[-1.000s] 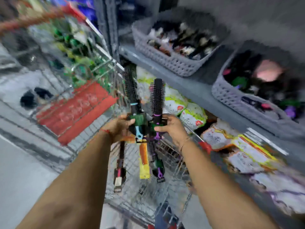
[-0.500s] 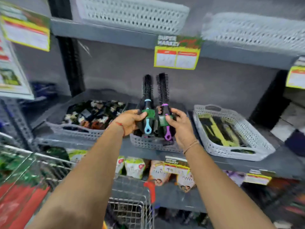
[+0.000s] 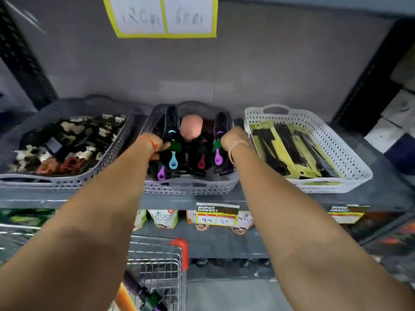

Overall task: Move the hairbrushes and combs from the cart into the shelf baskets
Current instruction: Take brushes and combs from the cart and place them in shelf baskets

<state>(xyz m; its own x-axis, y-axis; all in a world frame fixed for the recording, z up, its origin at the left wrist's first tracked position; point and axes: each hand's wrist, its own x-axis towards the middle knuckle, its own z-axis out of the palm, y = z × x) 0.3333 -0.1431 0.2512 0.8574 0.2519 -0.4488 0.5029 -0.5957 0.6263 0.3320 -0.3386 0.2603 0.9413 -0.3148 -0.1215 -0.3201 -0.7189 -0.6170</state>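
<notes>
Both my hands reach into the middle grey basket (image 3: pixel 190 189) on the shelf. My left hand (image 3: pixel 155 144) grips a round black hairbrush with a blue handle (image 3: pixel 172 140), lying along the basket's left side. My right hand (image 3: pixel 231 140) grips a round black hairbrush with a purple handle (image 3: pixel 219 140) at the basket's right side. Between them lie a pink paddle brush (image 3: pixel 191 129) and other dark brushes with pink and purple handle loops. The wire cart (image 3: pixel 157 272) is below, and another dark brush (image 3: pixel 143 295) lies in it.
A grey basket (image 3: pixel 67 180) of hair clips stands to the left. A white basket (image 3: pixel 314 185) of black combs on yellow-green cards stands to the right. Price labels (image 3: pixel 216 213) hang on the shelf edge, with packets on the shelf below.
My hands carried the two round brushes from over the cart up to the shelf, spread apart and lowered them into the middle basket. The view moved closer to the shelf.
</notes>
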